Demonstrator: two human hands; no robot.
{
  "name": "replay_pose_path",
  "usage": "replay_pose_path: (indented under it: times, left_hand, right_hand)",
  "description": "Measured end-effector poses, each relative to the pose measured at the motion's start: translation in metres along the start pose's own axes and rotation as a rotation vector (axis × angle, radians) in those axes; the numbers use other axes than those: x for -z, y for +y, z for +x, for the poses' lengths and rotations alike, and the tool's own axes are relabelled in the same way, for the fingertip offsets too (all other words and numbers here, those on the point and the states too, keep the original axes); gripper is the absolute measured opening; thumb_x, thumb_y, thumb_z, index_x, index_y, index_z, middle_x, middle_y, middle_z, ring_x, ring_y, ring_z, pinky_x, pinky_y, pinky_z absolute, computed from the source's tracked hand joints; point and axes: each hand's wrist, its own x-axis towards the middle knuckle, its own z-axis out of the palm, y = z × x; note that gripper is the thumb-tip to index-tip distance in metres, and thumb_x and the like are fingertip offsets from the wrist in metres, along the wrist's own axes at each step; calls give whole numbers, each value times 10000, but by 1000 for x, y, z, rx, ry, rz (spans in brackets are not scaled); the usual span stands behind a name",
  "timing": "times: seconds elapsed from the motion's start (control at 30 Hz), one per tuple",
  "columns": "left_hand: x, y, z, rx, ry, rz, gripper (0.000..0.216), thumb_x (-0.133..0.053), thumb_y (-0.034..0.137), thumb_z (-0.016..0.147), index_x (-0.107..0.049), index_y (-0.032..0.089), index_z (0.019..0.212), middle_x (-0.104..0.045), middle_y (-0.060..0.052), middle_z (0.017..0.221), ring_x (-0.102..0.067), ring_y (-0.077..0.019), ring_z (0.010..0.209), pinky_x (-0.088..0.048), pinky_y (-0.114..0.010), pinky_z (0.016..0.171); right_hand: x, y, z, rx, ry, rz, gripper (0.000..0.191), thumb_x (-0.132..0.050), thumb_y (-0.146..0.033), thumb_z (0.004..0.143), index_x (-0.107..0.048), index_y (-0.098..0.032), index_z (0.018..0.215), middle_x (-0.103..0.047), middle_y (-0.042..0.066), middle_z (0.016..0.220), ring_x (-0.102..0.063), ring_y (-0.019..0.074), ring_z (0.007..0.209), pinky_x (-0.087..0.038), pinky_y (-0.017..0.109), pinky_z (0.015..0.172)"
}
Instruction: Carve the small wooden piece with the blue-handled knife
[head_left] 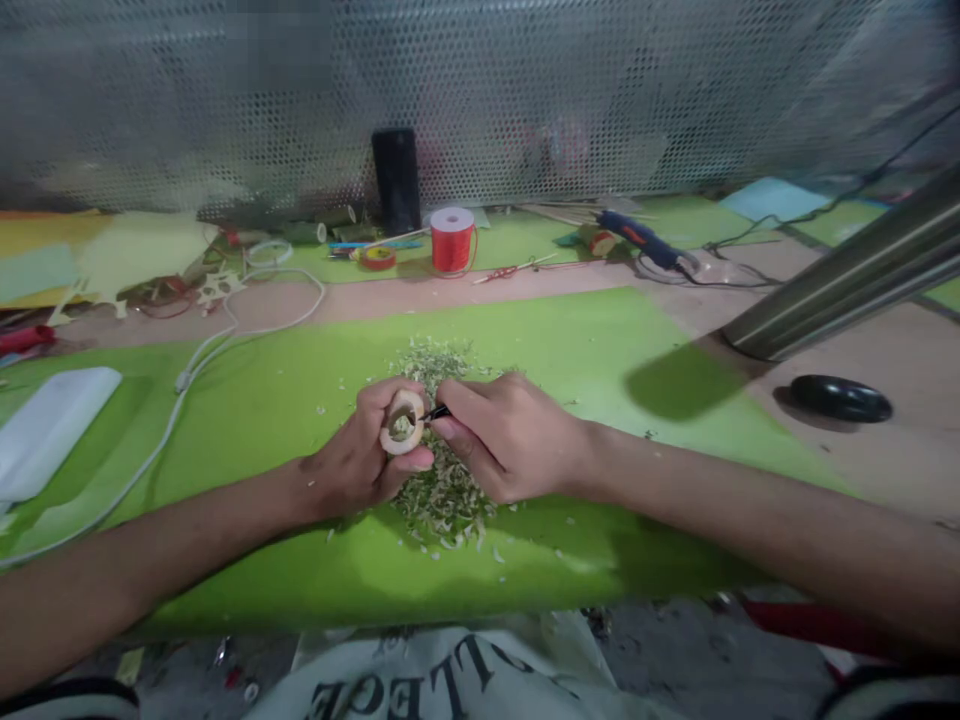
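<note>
My left hand (358, 455) is closed around a short pale bamboo ring (403, 423), its hollow end turned toward me. My right hand (506, 435) pinches a small dark-handled blade (437, 412), and the tip touches the ring's rim. Both hands hover just over a pile of thin green and pale shavings (442, 490) on a bright green mat (247, 420). The blade's tip is too small to make out.
A red thread spool (452, 239), a dark phone (397, 180) leaning on perforated metal mesh, a blue glue gun (641, 239), a white cable (225, 335), a white flat box (49, 430), a metal tube (847, 280) and a black oval object (840, 398) surround the mat.
</note>
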Motion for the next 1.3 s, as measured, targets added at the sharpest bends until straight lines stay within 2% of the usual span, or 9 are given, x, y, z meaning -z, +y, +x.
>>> replay_pose_path:
  times: [0.13,0.27,0.47,0.53,0.67,0.8,1.1,1.3]
  left_hand:
    - [-1,1,1,41,3,-29,408,-478,477,949,-372,182,1209,-475,14,800,-451,-116,639,-451,-274,618]
    - [-2,4,5,19,11,-50,307,-457,458,963,-399,198,1117,-474,21,787,-437,-101,602,-427,-247,558]
    - [0,3,2,2,21,84,423,-421,467,973,-339,165,1258,-485,-15,866,-494,-131,683,-497,-289,626]
    - [1,1,0,10,-4,67,438,-427,477,968,-344,156,1255,-495,-29,884,-506,-136,706,-506,-286,628]
    - [2,2,1,-20,-67,-48,413,-424,453,975,-335,151,1242,-490,-8,826,-477,-109,625,-478,-240,546]
    - [1,4,5,-24,-63,-53,407,-392,484,978,-340,169,1231,-480,-5,830,-470,-106,617,-471,-235,532]
    - [1,4,4,-49,-63,58,446,-393,392,994,-211,171,1336,-434,-39,939,-473,-134,735,-516,-306,684]
    - [2,5,6,-63,-83,64,424,-337,406,1006,-217,156,1326,-418,-22,903,-450,-128,709,-520,-295,700]
  right_hand:
    - [-2,-2,1,8,16,-45,258,-225,-294,959,-445,-172,904,-452,-13,627,-254,115,494,-178,272,465]
    - [-3,-3,2,-9,21,-65,269,-231,-305,955,-457,-165,909,-442,-18,609,-242,113,485,-164,273,457]
    - [-1,-1,4,-22,-7,-27,272,-230,-302,951,-457,-165,892,-432,-19,613,-234,107,487,-168,271,461]
    - [-1,-1,4,-19,-22,-18,270,-231,-300,948,-454,-167,878,-442,-14,620,-231,106,490,-169,272,462]
    - [-1,-3,1,8,-63,-14,261,-236,-304,936,-449,-175,856,-463,-3,632,-221,106,491,-162,279,463]
    - [0,-3,0,13,-75,-12,259,-231,-308,936,-441,-181,856,-460,-5,626,-219,108,486,-158,283,464]
    - [-1,2,3,38,7,88,229,-255,-317,964,-424,-185,885,-453,-17,635,-293,106,494,-184,264,478]
    - [4,8,6,63,-13,222,192,-284,-307,970,-392,-203,850,-415,-39,631,-303,94,499,-219,254,499]
